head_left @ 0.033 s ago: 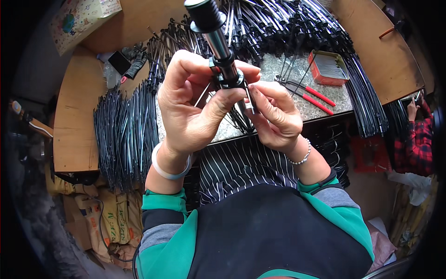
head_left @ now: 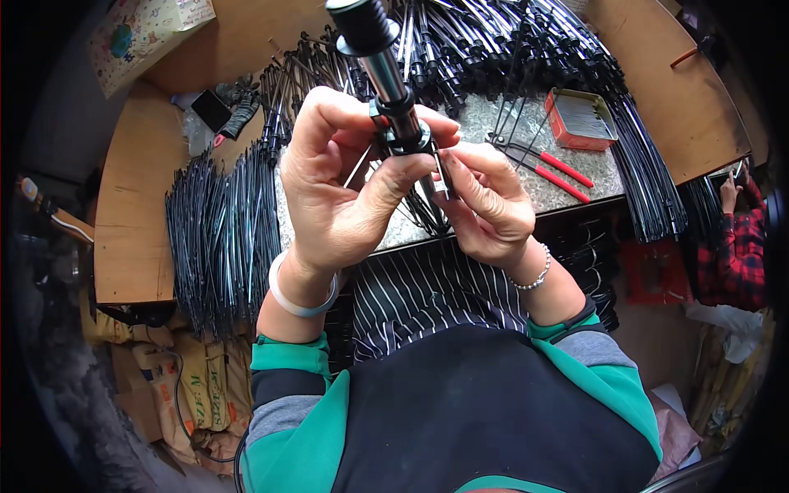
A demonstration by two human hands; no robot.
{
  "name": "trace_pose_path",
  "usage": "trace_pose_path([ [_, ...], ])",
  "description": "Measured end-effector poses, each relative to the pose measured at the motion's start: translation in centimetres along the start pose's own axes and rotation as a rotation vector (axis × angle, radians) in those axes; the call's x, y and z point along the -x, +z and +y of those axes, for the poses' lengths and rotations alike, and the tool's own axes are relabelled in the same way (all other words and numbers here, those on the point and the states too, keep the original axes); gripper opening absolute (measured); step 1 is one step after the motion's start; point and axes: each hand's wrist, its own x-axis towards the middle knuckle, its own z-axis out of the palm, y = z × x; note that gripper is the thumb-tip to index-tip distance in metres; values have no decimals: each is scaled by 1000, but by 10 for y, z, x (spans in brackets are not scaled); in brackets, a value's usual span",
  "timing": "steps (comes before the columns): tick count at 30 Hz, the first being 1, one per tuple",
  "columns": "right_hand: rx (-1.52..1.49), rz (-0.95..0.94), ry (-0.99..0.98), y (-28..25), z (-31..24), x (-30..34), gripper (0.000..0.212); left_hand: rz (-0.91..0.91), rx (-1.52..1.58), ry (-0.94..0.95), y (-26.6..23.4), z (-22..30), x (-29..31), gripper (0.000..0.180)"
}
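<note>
An umbrella frame [head_left: 389, 74] with a silver shaft and black ribbed top end is held up in front of me. My left hand [head_left: 345, 177] is closed round its black collar, thumb pressed at the lower edge. Against that collar, the thumb and fingers of my right hand [head_left: 489, 201] pinch a thin dark rib with a pale metal bit; the fingers hide where it joins. Several black ribs hang below between the hands. Right of them, on the speckled tabletop [head_left: 526, 193], lie red-handled pliers [head_left: 563, 177] and a red tin [head_left: 583, 123] holding thin metal pieces.
Bundled umbrella frames [head_left: 526, 41] heap across the back, and more black ribs [head_left: 222, 246] hang over the left edge. A dark phone [head_left: 211, 111] and a grey glove [head_left: 242, 107] lie at back left. Wooden boards [head_left: 136, 222] flank the table. At far right, another person's checked sleeve [head_left: 731, 255] shows.
</note>
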Motion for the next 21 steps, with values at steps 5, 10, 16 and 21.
trace_pose_path([
  [5,143,-10,-115,1,-3,-2,45,21,-115,155,-2,-7,6,34],
  [10,224,8,-63,9,-7,2,42,136,-281,294,2,-15,7,33],
  [16,144,-11,-111,6,4,1,52,211,-309,227,0,-18,5,36],
  [21,313,12,-125,16,-2,3,57,188,-408,286,7,-18,5,31],
])
